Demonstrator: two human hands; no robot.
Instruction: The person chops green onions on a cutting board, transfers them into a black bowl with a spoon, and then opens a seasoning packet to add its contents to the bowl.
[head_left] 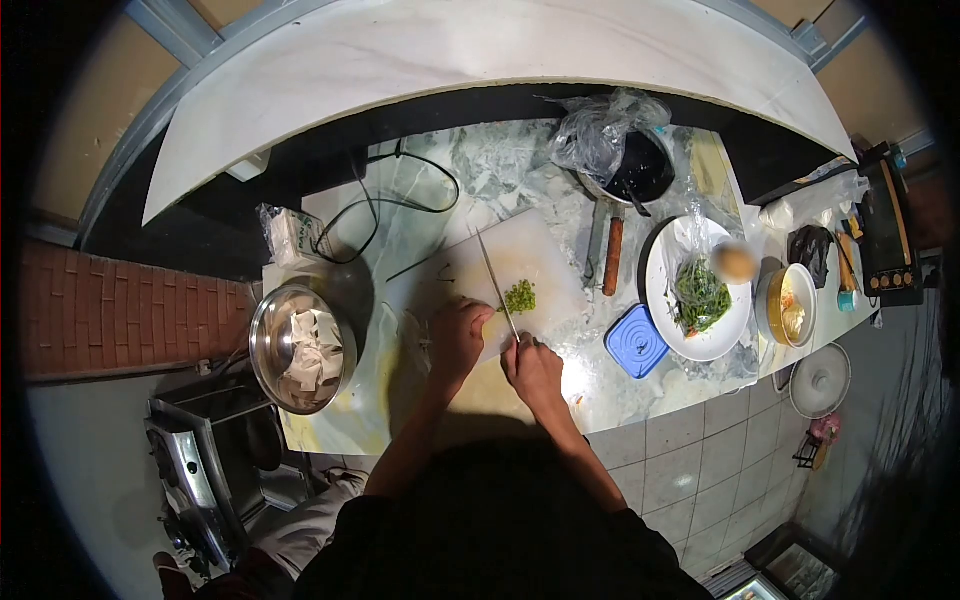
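Observation:
My right hand is closed around the handle of a kitchen knife, whose long blade points away from me across a white cutting board. Just right of the blade lies a small heap of chopped green vegetable. To the left of the knife, my left hand rests on the board with its fingers curled in near the blade. Whatever those fingers grip, if anything, is hidden. A few thin dark scraps lie on the board's left part.
Left stands a steel bowl of pale chunks, with a plastic-wrapped pack behind it. A black cable loops at the back. Rightward are a saucepan, a blue lid, a white plate with bagged greens and a yellow-white bowl.

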